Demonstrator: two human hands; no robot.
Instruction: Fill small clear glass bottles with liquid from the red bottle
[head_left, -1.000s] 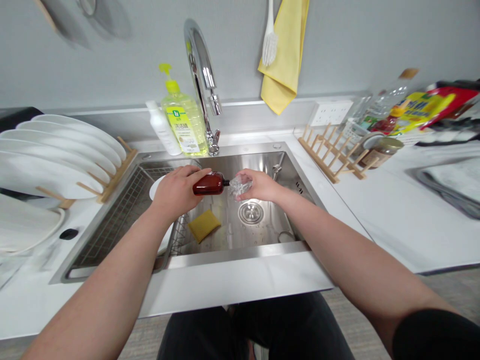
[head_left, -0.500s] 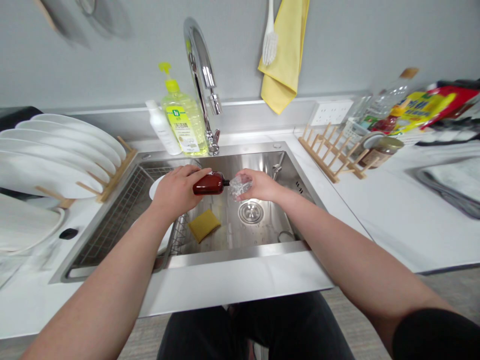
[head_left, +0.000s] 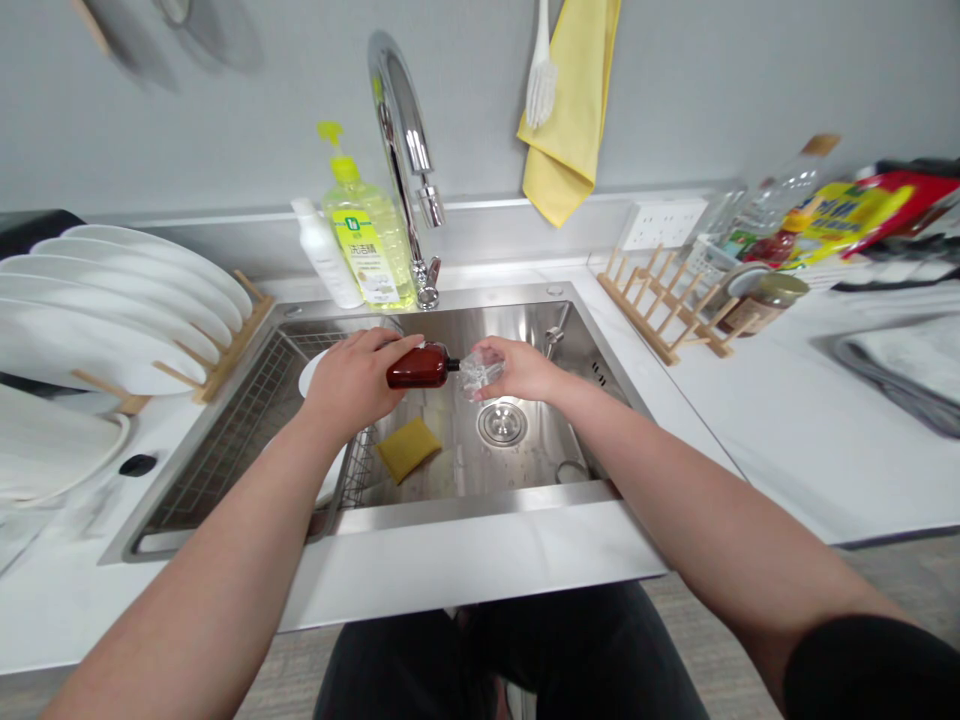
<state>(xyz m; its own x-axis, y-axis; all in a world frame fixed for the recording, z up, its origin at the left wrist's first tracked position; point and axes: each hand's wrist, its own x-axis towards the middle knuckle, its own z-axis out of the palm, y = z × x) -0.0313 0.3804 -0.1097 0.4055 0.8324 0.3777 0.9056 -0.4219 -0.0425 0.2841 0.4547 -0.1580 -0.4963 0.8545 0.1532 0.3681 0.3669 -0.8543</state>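
Over the sink (head_left: pixel 457 513), my left hand (head_left: pixel 352 380) is wrapped round a reddish-brown bottle (head_left: pixel 420 367). The bottle lies nearly level, its dark neck pointing right. My right hand (head_left: pixel 517 370) grips a small clear glass (head_left: pixel 480 374), whose mouth faces the bottle's neck. Neck and glass are very close; whether they touch I cannot tell. Any liquid passing between them is too small to make out. Below the hands a yellow sponge (head_left: pixel 409 449) lies on the sink floor, left of the drain (head_left: pixel 502 424).
A chrome faucet (head_left: pixel 401 120) rises behind the sink, beside a yellow-green pump bottle (head_left: pixel 367 240) and a white bottle (head_left: pixel 326 255). White plates (head_left: pixel 112 300) stand in a rack at left. A wire basket (head_left: pixel 225 430) fills the sink's left side. A wooden rack (head_left: pixel 652 305) sits at right.
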